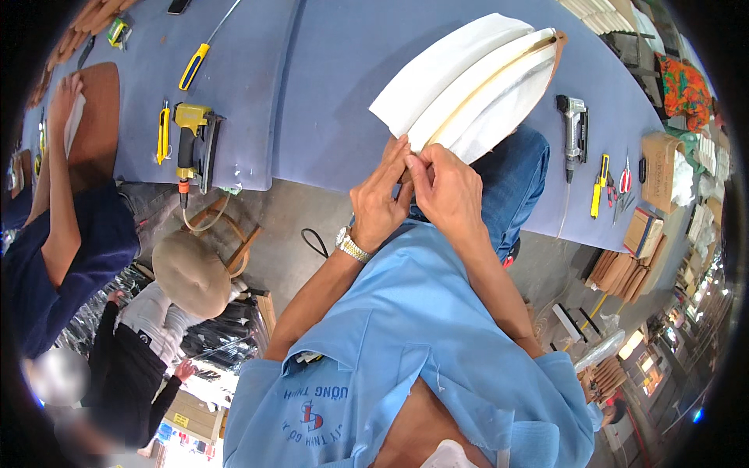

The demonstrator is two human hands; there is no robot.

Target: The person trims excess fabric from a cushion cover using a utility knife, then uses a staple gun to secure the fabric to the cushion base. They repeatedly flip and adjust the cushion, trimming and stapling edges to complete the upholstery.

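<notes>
A curved panel (560, 48) with a thin brown edge leans over the near edge of the table, resting by my raised knee. White fabric (456, 74) covers it in long loose folds, with a narrow yellowish strip running between them. My left hand (378, 201), a metal watch on its wrist, is closed with its fingertips at the panel's near end. Beside it my right hand (450, 187) pinches the same near end, thumb and forefinger pressed on the fabric's edge. The two hands almost touch. My fingers hide the exact spot they grip.
On the blue-grey table (335, 101) lie a yellow-black staple gun (195, 144), a yellow-handled screwdriver (194, 67) and a yellow cutter (163, 134) to the left. Rightward lie a silver staple gun (573, 129), another cutter (599, 186) and red-handled scissors (625, 181). A co-worker's arm (61, 187) handles a brown panel.
</notes>
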